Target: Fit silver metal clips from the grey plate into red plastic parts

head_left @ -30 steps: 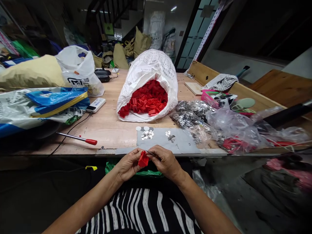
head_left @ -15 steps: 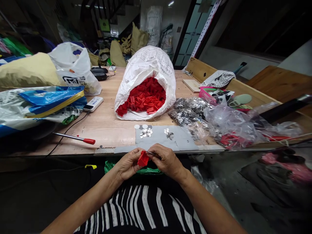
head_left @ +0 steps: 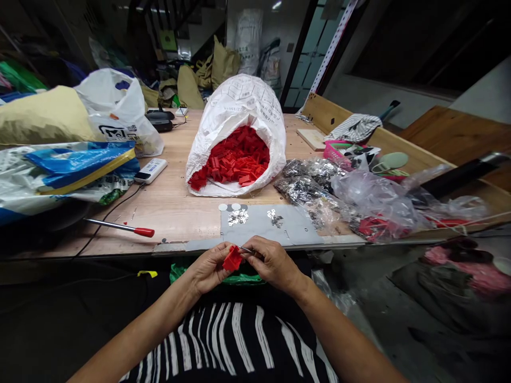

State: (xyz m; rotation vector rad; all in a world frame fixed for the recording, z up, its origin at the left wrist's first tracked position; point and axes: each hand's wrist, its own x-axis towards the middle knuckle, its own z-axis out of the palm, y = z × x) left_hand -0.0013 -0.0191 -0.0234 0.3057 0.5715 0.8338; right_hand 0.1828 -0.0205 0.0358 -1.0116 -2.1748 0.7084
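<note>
Change: hardly any movement is seen since the earlier frames; both hands are kept together at the lower centre, and the whole scene is shifted slightly left and up in the frame.
Left hand point(head_left: 208, 269): fingers are curled shut around a small red plastic piece point(head_left: 232, 259), held just below the table edge point(head_left: 175, 247).
Right hand point(head_left: 272, 264): thumb and forefinger are pinched on a thin metal pin point(head_left: 246, 249), whose tip is set against the top of the red piece.
Red piece: found at lower centre, between the two hands, above a striped garment point(head_left: 235, 346).
White sack point(head_left: 243, 106): laid on its side at upper centre, mouth towards the viewer, filled with red parts point(head_left: 233, 159).
Grey sheet point(head_left: 263, 226): placed on the table just beyond the hands, with small silvery bits point(head_left: 238, 216) scattered on it.
Clear bags point(head_left: 359, 199): heaped at centre right.
Red-handled tool point(head_left: 120, 227): laid at centre left.
</note>
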